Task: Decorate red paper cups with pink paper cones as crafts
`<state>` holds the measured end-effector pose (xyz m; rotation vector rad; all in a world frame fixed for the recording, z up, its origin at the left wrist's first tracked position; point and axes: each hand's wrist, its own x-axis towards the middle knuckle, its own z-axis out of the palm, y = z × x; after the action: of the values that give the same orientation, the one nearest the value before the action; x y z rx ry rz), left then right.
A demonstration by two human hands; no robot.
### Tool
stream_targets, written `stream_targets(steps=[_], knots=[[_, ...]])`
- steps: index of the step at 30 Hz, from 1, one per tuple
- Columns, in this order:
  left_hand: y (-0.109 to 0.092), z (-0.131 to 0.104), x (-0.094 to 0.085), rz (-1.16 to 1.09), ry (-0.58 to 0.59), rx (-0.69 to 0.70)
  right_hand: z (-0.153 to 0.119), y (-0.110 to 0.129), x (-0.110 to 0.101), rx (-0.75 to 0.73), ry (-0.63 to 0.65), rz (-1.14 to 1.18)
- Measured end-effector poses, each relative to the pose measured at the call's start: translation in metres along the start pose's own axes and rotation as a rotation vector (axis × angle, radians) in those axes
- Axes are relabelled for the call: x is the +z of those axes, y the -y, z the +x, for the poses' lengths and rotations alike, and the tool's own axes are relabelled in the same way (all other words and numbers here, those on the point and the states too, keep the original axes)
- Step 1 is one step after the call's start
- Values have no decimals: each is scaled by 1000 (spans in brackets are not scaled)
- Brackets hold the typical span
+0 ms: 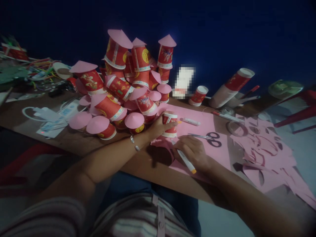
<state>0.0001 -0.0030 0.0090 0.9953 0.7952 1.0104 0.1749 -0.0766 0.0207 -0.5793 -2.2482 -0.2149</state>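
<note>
A red paper cup (170,132) stands over pink paper (223,156), with the fingers of my left hand (160,126) wrapped round its side. Just right of the cup, my right hand (192,150) is closed on a white marker (185,161) with an orange end, which points toward me. A small orange tip shows beside my left fingers; what it belongs to is partly hidden. Another white marker (192,122) lies on the pink paper behind the cup, and scissors (208,137) with black handles lie to the right.
Red cups with pink cone tops (106,105) are piled at the back left. Beyond the paper stand a lit phone (183,82), a single cup (198,95) and a leaning cup stack (232,87). Tape (237,134) and pink scraps (269,151) lie right; a white power strip (53,123) lies left.
</note>
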Motion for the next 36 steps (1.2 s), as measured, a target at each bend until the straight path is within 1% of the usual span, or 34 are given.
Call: stream_targets(steps=[5, 11, 18, 21, 29, 36], knots=[[0, -1, -4, -81, 53, -26, 0, 0, 0, -6, -5, -4], [6, 1, -10, -138, 74, -19, 0, -2, -1, -22, 0, -17], [1, -1, -6, -62, 73, -19, 3, -1, -4, -13, -1, -16], [-1, -1, -3, -65, 79, -17, 4, -1, -5, -16, -2, -16], [0, 0, -1, -6, 58, 15, 6, 0, -7, -13, 6, -22], [1, 0, -1, -24, 73, 11, 4, -1, -6, -2, 10, -13]])
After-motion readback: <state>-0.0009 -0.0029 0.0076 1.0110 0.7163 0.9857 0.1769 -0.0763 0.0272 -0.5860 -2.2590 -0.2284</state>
